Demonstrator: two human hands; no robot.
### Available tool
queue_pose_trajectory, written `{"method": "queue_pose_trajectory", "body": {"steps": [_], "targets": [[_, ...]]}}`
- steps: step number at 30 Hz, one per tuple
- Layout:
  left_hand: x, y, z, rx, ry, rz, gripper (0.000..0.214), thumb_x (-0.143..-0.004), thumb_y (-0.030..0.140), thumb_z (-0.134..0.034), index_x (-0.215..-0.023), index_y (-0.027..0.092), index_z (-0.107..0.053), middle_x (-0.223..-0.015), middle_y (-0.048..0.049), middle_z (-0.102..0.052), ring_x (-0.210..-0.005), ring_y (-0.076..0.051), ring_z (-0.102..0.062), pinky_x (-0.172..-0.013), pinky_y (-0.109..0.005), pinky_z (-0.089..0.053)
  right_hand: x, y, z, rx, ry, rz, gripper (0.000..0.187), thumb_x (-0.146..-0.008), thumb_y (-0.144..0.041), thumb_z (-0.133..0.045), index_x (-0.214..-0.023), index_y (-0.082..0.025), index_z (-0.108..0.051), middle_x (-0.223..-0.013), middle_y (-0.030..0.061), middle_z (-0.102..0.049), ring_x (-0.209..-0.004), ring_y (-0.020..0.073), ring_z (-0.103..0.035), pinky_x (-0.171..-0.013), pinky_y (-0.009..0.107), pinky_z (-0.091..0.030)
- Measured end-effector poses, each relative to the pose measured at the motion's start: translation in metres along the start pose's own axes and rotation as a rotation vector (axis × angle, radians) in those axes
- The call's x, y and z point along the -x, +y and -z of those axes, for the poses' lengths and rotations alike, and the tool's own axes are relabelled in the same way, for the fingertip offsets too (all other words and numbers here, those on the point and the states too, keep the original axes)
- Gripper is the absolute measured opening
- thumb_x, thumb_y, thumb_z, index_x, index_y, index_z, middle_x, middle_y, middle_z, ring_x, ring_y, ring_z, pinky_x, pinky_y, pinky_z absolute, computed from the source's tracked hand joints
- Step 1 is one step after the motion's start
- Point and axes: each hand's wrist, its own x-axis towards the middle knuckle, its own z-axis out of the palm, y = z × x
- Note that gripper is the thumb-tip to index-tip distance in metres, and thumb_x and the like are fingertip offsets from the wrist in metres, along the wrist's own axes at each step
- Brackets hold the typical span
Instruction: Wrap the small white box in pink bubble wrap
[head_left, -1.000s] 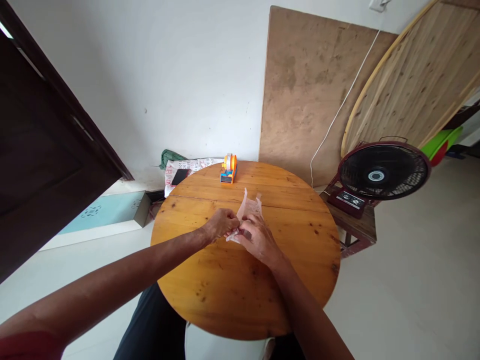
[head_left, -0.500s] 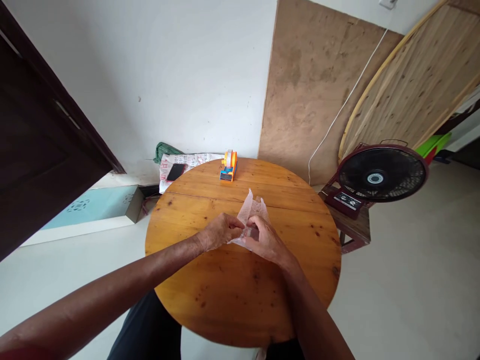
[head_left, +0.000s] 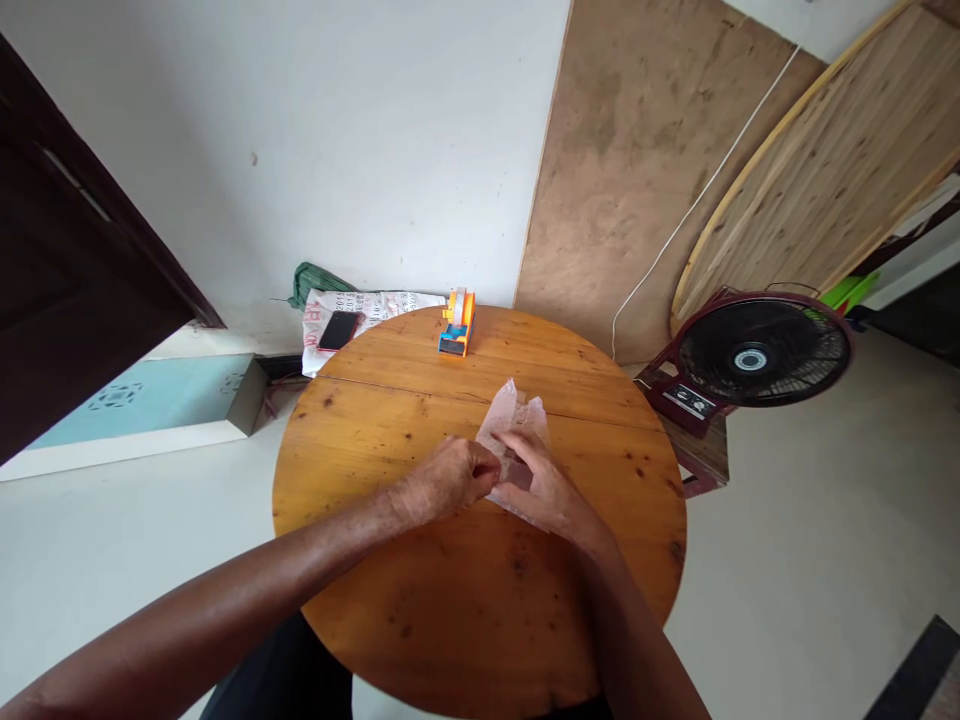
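A crinkled, translucent whitish piece of bubble wrap point(head_left: 501, 412) lies on the round wooden table point(head_left: 360, 440), its far end rising in two points. My right hand point(head_left: 551, 488) rests over its right side, thumb and fingers apart, with a darker patch of the wrap between them. From the left, my left hand point(head_left: 456, 478) meets the wrap's near left side with fingertips pinched together. What sits in that pinch is too small to make out. Whether anything is inside the wrap I cannot tell.
An orange and blue tape dispenser point(head_left: 457, 325) stands at the table's far edge. Behind the table's left side, a phone point(head_left: 340, 331) lies on a printed white sack point(head_left: 390, 302). A dark red fan point(head_left: 750, 358) stands on a low wooden stool point(head_left: 709, 460) at the right.
The view has shifted slightly. My left hand's pinch has turned and sits a little higher off the wrap's near edge. The wrap looks flatter and wider, and my right hand stays on it.
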Motion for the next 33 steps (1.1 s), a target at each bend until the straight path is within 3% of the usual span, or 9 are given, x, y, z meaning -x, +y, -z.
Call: {"method": "queue_pose_trajectory", "body": {"steps": [3, 6, 9, 12, 17, 21, 26, 33], "targets": [[0.001, 0.000, 0.001, 0.049, -0.005, -0.002, 0.024, -0.080, 0.022, -0.051, -0.057, 0.015, -0.052, -0.057, 0.0044, -0.033, -0.055, -0.006, -0.028, -0.051, -0.020, -0.022, -0.001, 0.002, 0.001, 0.026, -0.051, -0.011, 0.034, -0.083, -0.033, -0.067, -0.116, -0.022, -0.067, -0.120, 0.0072, -0.059, -0.109, 0.0224, -0.058, -0.094, 0.035, -0.047], [0.006, -0.007, 0.001, 0.188, 0.016, 0.017, 0.021, -0.086, 0.031, -0.052, -0.080, 0.015, -0.065, -0.060, 0.0041, -0.044, -0.054, -0.007, -0.036, -0.050, -0.018, -0.029, -0.002, 0.004, 0.001, 0.039, -0.072, -0.051, 0.031, -0.083, -0.031, -0.067, -0.114, -0.023, -0.069, -0.115, 0.0057, -0.062, -0.102, 0.0212, -0.061, -0.090, 0.033, -0.049], [0.015, -0.021, 0.001, 0.211, 0.199, -0.026, 0.025, -0.090, 0.031, -0.051, -0.100, 0.016, -0.068, -0.073, -0.0001, -0.058, -0.062, -0.009, -0.050, -0.058, -0.018, -0.041, -0.002, 0.006, 0.000, 0.082, -0.074, -0.060, 0.030, -0.081, -0.026, -0.068, -0.111, -0.022, -0.069, -0.114, 0.0054, -0.063, -0.102, 0.0215, -0.061, -0.090, 0.034, -0.049], [0.022, -0.036, 0.001, 0.047, 0.345, -0.160, 0.024, -0.091, 0.028, -0.052, -0.101, 0.016, -0.070, -0.087, -0.0052, -0.064, -0.075, -0.012, -0.059, -0.070, -0.022, -0.048, -0.002, 0.008, -0.001, 0.136, -0.040, -0.067, 0.033, -0.078, -0.028, -0.071, -0.110, -0.020, -0.069, -0.115, 0.0068, -0.064, -0.105, 0.0231, -0.060, -0.092, 0.035, -0.048], [0.018, -0.048, -0.009, -0.235, 0.404, -0.405, 0.023, -0.092, 0.028, -0.055, -0.105, 0.022, -0.073, -0.105, -0.0080, -0.064, -0.093, -0.016, -0.062, -0.081, -0.028, -0.052, -0.002, 0.012, -0.001, 0.161, -0.034, -0.066, 0.038, -0.080, -0.034, -0.071, -0.115, -0.020, -0.067, -0.122, 0.0085, -0.062, -0.107, 0.0222, -0.060, -0.093, 0.035, -0.048], [0.009, -0.049, -0.022, -0.302, 0.467, -0.548, 0.020, -0.092, 0.023, -0.057, -0.107, 0.021, -0.071, -0.109, -0.0083, -0.065, -0.098, -0.016, -0.060, -0.085, -0.029, -0.052, 0.000, 0.016, -0.001, 0.161, -0.006, -0.051, 0.051, -0.079, -0.041, -0.072, -0.124, -0.017, -0.062, -0.132, 0.0124, -0.057, -0.121, 0.0261, -0.054, -0.102, 0.040, -0.045], [0.009, -0.050, -0.029, -0.360, 0.520, -0.601, 0.026, -0.092, 0.022, -0.057, -0.115, 0.021, -0.068, -0.112, -0.0095, -0.066, -0.099, -0.018, -0.060, -0.085, -0.031, -0.053, 0.000, 0.013, 0.002, 0.065, -0.003, -0.098, 0.061, -0.085, -0.043, -0.065, -0.139, -0.018, -0.051, -0.142, 0.0151, -0.051, -0.129, 0.0288, -0.050, -0.106, 0.045, -0.043], [0.006, -0.055, -0.030, -0.398, 0.471, -0.624, 0.025, -0.093, 0.021, -0.055, -0.115, 0.019, -0.068, -0.118, -0.0109, -0.069, -0.117, -0.023, -0.060, -0.097, -0.039, -0.053, 0.000, 0.000, 0.010, -0.024, 0.093, -0.160, 0.041, -0.092, -0.035, -0.054, -0.131, -0.023, -0.057, -0.129, 0.0088, -0.062, -0.116, 0.0235, -0.060, -0.093, 0.038, -0.052]]}}
